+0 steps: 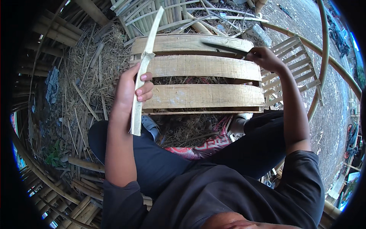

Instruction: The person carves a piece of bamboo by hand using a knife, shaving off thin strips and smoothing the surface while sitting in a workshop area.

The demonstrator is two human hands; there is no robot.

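Note:
My left hand (131, 86) is closed around a pale split bamboo strip (148, 49), raised over the left end of a slatted wooden crate (202, 95). The strip stands lengthwise, its far end curving to the right, with a rough node just above my fingers. At the crate's far right corner, my right hand (265, 59) grips the handle of a long dark-bladed knife (223, 47). Its blade points left above the farthest slat, well apart from the bamboo. The fingers of my right hand mostly hide the handle.
A small slatted bamboo rack (291, 68) leans right of the crate, near a concrete block (257, 36). Beyond the crate lie split bamboo strips (148, 17). Shavings (95, 76) litter the ground at left. A printed sack (206, 148) lies between my legs. Bamboo poles (339, 68) curve along the right.

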